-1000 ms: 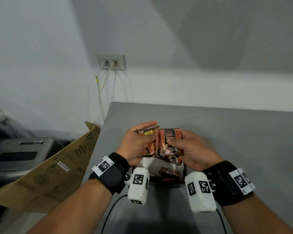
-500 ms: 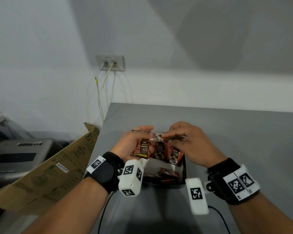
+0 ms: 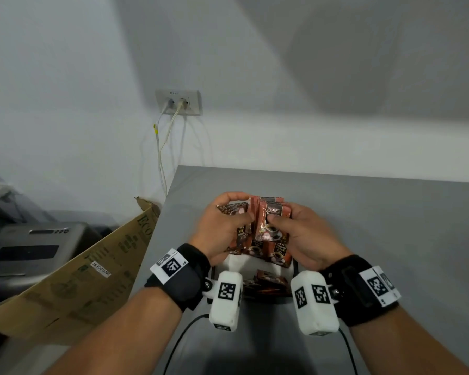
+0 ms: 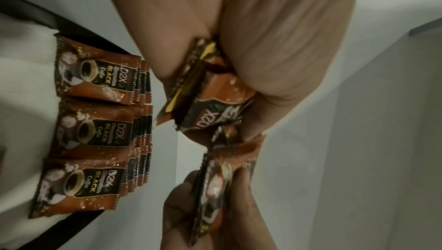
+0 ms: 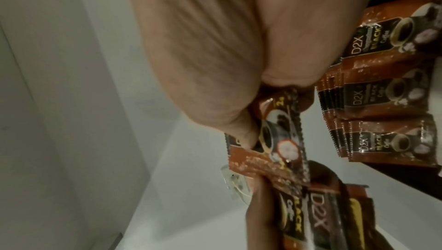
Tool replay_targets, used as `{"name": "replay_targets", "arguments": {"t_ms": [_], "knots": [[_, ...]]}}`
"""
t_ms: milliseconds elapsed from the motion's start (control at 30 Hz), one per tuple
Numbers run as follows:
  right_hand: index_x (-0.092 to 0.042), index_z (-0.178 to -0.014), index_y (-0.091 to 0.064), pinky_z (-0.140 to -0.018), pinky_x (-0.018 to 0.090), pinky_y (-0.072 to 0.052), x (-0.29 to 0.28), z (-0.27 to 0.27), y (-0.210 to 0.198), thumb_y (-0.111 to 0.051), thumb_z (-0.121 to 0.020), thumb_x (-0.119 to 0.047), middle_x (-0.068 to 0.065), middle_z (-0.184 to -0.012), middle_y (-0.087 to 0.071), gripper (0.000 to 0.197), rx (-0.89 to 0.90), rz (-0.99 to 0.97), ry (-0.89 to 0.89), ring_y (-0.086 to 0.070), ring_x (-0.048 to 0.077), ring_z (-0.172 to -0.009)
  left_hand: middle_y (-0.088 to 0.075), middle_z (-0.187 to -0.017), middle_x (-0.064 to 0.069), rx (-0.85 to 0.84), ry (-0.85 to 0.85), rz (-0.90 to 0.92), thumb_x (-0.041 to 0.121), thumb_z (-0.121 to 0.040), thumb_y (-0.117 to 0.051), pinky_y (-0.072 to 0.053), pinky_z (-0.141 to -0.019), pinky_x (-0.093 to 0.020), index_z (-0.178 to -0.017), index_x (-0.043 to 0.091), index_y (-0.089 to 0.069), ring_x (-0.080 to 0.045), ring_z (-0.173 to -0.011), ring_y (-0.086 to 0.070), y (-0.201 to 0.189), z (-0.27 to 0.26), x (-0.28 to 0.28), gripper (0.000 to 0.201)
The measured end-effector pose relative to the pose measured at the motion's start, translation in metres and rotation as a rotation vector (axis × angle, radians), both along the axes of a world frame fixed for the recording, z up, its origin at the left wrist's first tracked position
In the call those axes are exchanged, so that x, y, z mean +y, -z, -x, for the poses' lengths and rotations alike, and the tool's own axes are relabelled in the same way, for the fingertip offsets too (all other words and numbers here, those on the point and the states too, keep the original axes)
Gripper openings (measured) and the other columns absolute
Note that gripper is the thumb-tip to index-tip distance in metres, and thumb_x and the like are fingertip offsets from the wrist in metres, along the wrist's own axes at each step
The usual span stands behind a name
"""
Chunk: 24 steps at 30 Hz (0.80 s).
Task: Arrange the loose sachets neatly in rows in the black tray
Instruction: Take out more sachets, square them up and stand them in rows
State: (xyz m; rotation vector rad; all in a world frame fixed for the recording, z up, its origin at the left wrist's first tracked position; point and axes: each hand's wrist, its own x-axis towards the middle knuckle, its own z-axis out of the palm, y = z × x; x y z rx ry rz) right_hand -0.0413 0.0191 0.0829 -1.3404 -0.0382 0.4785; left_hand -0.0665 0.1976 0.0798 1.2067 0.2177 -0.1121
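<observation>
Down in the black tray (image 3: 295,266), on the grey table (image 3: 363,212): brown D2X Black Coffee sachets standing on edge against a white liner, packed in three side-by-side stacks (image 4: 100,131), labels facing out, seen clearly from both wrist cameras. A few more loose sachets lying flat at the near end of the tray (image 3: 266,282), partly hidden behind the wrist units.

Above the tray, left hand (image 3: 222,228) curled round a small bunch of sachets (image 3: 238,212), thumb pressing across their faces. Right hand (image 3: 303,234) likewise wrapped round its own fanned bunch (image 3: 271,226), thumb on the front label, fingers behind. Two bunches touching edge to edge between the hands, held upright, just over the far part of the tray.

Compared with half a second ago: then, both hands pinching a single sachet flat and level above the bunch; now that level sachet gone from view, bunches turned upright with labels facing the head camera, and hands drawn closer together.

Off to the left: cardboard box (image 3: 79,266), grey printer (image 3: 30,247), wall socket (image 3: 178,102).
</observation>
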Motion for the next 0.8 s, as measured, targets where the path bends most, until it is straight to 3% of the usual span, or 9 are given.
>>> {"name": "replay_targets", "arguments": {"t_ms": [100, 167, 233, 300, 367, 500, 567, 667, 800], "knots": [[0.003, -0.122, -0.063, -0.098, 0.056, -0.052, -0.004, -0.001, 0.000, -0.053, -0.097, 0.002, 0.028, -0.117, -0.068, 0.026, 0.042, -0.060, 0.095, -0.064, 0.047, -0.110, -0.064, -0.098, -0.024, 0.107, -0.025, 0.217, -0.009, -0.087, -0.043, -0.059, -0.067, -0.043, -0.115, 0.002, -0.062, -0.033, -0.079, -0.068, 0.006, 0.001, 0.009, 0.035], [0.004, -0.124, -0.060, -0.084, 0.048, -0.058, -0.010, -0.002, -0.001, -0.054, -0.096, 0.001, 0.026, -0.113, -0.068, 0.029, 0.076, -0.127, 0.123, -0.067, 0.039, -0.101, -0.065, -0.098, -0.026, 0.125, -0.054, 0.303, -0.013, -0.086, -0.041, -0.060, -0.073, -0.048, -0.112, -0.001, -0.064, -0.035, -0.087, -0.069, 0.009, 0.001, 0.014, 0.037], [0.003, -0.123, -0.061, -0.077, 0.044, -0.060, -0.013, 0.002, -0.001, -0.056, -0.094, -0.001, 0.025, -0.110, -0.070, 0.030, 0.106, -0.166, 0.097, -0.071, 0.035, -0.096, -0.070, -0.104, -0.025, 0.105, -0.063, 0.282, -0.016, -0.090, -0.046, -0.061, -0.076, -0.049, -0.115, 0.000, -0.066, -0.036, -0.095, -0.070, 0.009, 0.000, 0.017, 0.036], [0.004, -0.125, -0.061, -0.087, 0.049, -0.058, -0.009, 0.008, 0.000, -0.058, -0.091, -0.004, 0.028, -0.116, -0.069, 0.035, 0.131, -0.182, 0.050, -0.069, 0.039, -0.104, -0.073, -0.111, -0.022, 0.074, -0.064, 0.225, -0.013, -0.091, -0.054, -0.061, -0.081, -0.049, -0.120, 0.003, -0.067, -0.036, -0.100, -0.071, 0.008, 0.000, 0.015, 0.036], [0.004, -0.128, -0.059, -0.090, 0.049, -0.058, -0.002, 0.013, 0.002, -0.059, -0.090, -0.006, 0.030, -0.121, -0.067, 0.040, 0.155, -0.178, 0.023, -0.067, 0.040, -0.106, -0.074, -0.108, -0.020, 0.048, -0.090, 0.183, -0.008, -0.091, -0.061, -0.061, -0.082, -0.050, -0.119, 0.007, -0.068, -0.037, -0.094, -0.072, 0.007, -0.001, 0.012, 0.033], [0.000, -0.122, -0.063, -0.077, 0.039, -0.061, 0.007, 0.013, -0.001, -0.053, -0.098, -0.004, 0.023, -0.110, -0.073, 0.026, 0.131, -0.128, 0.011, -0.071, 0.032, -0.095, -0.072, -0.096, -0.023, 0.024, -0.181, 0.166, -0.010, -0.088, -0.064, -0.060, -0.072, -0.050, -0.104, 0.012, -0.068, -0.036, -0.078, -0.070, 0.008, -0.001, 0.003, 0.028], [-0.003, -0.121, -0.065, -0.079, 0.041, -0.061, 0.009, 0.011, -0.003, -0.053, -0.100, -0.004, 0.023, -0.110, -0.073, 0.024, 0.114, -0.091, 0.012, -0.072, 0.032, -0.094, -0.071, -0.094, -0.021, -0.008, -0.174, 0.164, -0.010, -0.088, -0.064, -0.061, -0.065, -0.045, -0.103, 0.012, -0.065, -0.034, -0.074, -0.069, 0.008, 0.000, 0.000, 0.027], [-0.003, -0.121, -0.064, -0.092, 0.052, -0.056, 0.012, 0.008, -0.002, -0.054, -0.099, -0.003, 0.025, -0.113, -0.072, 0.024, 0.084, -0.042, 0.035, -0.070, 0.038, -0.102, -0.069, -0.089, -0.022, -0.041, -0.156, 0.119, -0.011, -0.088, -0.064, -0.059, -0.057, -0.039, -0.104, 0.012, -0.061, -0.032, -0.067, -0.067, 0.007, 0.002, -0.004, 0.028], [-0.009, -0.114, -0.067, -0.101, 0.057, -0.050, 0.008, -0.003, -0.010, -0.058, -0.098, -0.004, 0.016, -0.109, -0.075, 0.019, -0.010, 0.097, 0.050, -0.070, 0.036, -0.105, -0.069, -0.092, -0.025, -0.010, -0.047, 0.017, -0.008, -0.091, -0.062, -0.058, -0.058, -0.040, -0.113, 0.015, -0.061, -0.033, -0.069, -0.066, 0.006, 0.005, 0.000, 0.032]]}}
